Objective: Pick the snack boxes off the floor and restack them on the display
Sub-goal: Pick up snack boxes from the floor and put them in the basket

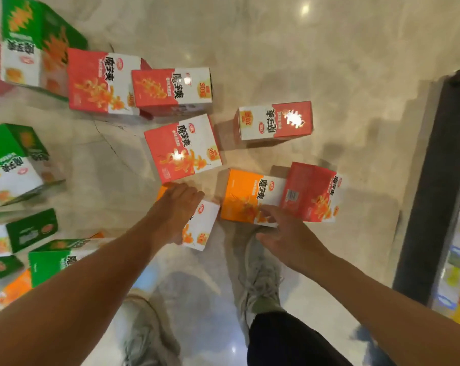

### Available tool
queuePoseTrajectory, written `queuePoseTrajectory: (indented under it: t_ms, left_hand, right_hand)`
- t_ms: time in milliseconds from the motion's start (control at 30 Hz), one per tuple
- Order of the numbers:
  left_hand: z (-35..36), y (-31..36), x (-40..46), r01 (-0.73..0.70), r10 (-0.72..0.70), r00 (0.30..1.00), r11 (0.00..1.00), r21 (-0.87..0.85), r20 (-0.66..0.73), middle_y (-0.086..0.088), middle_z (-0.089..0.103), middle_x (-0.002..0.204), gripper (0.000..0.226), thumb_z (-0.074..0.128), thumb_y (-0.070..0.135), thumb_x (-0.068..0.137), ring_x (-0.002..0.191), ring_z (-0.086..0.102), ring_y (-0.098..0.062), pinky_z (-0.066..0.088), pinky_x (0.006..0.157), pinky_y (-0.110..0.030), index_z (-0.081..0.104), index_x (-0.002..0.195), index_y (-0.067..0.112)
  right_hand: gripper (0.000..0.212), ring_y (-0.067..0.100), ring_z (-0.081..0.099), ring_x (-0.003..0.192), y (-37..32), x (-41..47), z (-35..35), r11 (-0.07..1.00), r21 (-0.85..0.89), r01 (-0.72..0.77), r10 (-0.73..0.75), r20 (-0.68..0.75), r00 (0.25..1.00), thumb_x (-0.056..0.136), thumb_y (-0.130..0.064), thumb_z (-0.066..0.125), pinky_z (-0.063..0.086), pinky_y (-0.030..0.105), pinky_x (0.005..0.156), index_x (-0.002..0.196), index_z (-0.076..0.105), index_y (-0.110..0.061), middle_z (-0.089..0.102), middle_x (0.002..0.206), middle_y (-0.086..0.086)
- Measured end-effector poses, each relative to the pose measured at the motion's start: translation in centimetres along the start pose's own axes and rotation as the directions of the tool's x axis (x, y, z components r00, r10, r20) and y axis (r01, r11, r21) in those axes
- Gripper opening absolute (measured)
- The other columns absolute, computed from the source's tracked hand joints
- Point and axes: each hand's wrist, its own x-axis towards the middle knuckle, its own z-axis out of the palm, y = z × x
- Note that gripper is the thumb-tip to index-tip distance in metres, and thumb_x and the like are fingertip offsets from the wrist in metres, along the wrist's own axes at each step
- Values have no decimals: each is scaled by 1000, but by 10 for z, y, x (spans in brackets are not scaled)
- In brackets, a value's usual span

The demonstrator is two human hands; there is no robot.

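The person's left hand [176, 210] lay over the top of a small orange and white snack box [201, 228] on the floor, fingers curled down over its far edge, thumb at the near side, gripping it. The right hand [281, 228] reached toward a second orange and white box [246, 196], fingers relaxed and spread, the fingertips at its near edge; whether they touched it could not be told. A red box with a barcode [312, 192] leaned against that box's right side.

Just beyond the left hand lay a red and white box [182, 147] flat on the pale marble floor [302, 48]. Farther out, another red and white box [275, 120] lay apart to the right, and two more red ones [172, 88] [99, 80] overlapped at upper left. Green and white boxes [12, 162] [36, 40] were scattered along the left edge.

Below the arms, two grey sneakers [260, 281] and a dark trouser leg [284, 339] showed. A dark shelf base [432, 180] ran down the right edge, with blurred packets beside it.
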Motion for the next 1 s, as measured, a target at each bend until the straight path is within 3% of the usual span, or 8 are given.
queuePoseTrajectory:
  t_ms: [133,333,467,567,667,767,833,1000]
  left_hand:
    - [10,0,6,-29,36,983,999,37,-180,-10,63,111,109,94,35,14,108,59,-32,40,101,-40,61,115,10]
    - [20,2,-1,-6,25,982,995,103,-187,-12,58,109,112,93,36,22,104,57,-34,36,112,-51,39,117,13]
    - [19,6,-11,88,-64,973,991,99,-221,-12,55,108,106,92,37,32,98,54,-32,41,104,-47,32,117,15]
    - [20,3,-29,157,-160,943,987,-34,-293,-9,53,102,104,92,32,33,89,51,-29,50,76,-40,38,120,16]
    - [22,7,-48,225,-262,927,961,-164,-269,-9,50,105,97,94,30,42,96,49,-28,49,59,-37,50,127,13]
    - [24,14,-62,333,-396,891,903,-273,-221,-10,42,113,70,87,26,60,108,40,-28,49,62,-36,55,120,9]
    - [24,16,-67,384,-505,838,815,-434,-206,-9,41,116,67,86,24,61,110,40,-28,45,64,-34,53,117,8]
    - [25,28,-64,398,-641,760,590,-702,-108,0,56,108,62,84,28,66,98,59,-26,46,68,-37,46,115,21]
  right_hand:
    - [50,4,56,118,3,4,13,997,27,76,-74,-63,995,91,-25,70,50,35,101,137,52,-35,61,126,-15]
    - [49,-2,55,115,1,-1,22,987,85,138,-123,-162,979,91,-15,68,51,30,100,132,55,-39,62,121,-20]
    - [52,2,52,123,1,-3,24,985,30,171,-163,-173,971,92,-15,67,50,32,104,137,52,-37,59,131,-14]
    - [58,6,48,125,-5,2,19,977,-78,197,-207,-162,965,93,-15,67,49,26,99,143,47,-35,53,138,-10]
    - [65,16,45,132,-14,6,9,954,-214,211,-249,-169,954,90,-14,70,43,25,101,148,42,-28,50,144,0]
    - [75,25,41,135,-25,15,-2,929,-308,204,-269,-186,945,84,-11,75,37,32,108,151,41,-15,50,146,7]
    - [84,29,39,136,-32,28,-5,923,-352,158,-238,-195,952,80,-17,81,37,41,110,152,37,-12,48,146,10]
    - [106,34,26,146,-45,67,-10,882,-466,71,-108,-53,993,76,-37,85,25,45,118,157,20,-14,34,157,10]
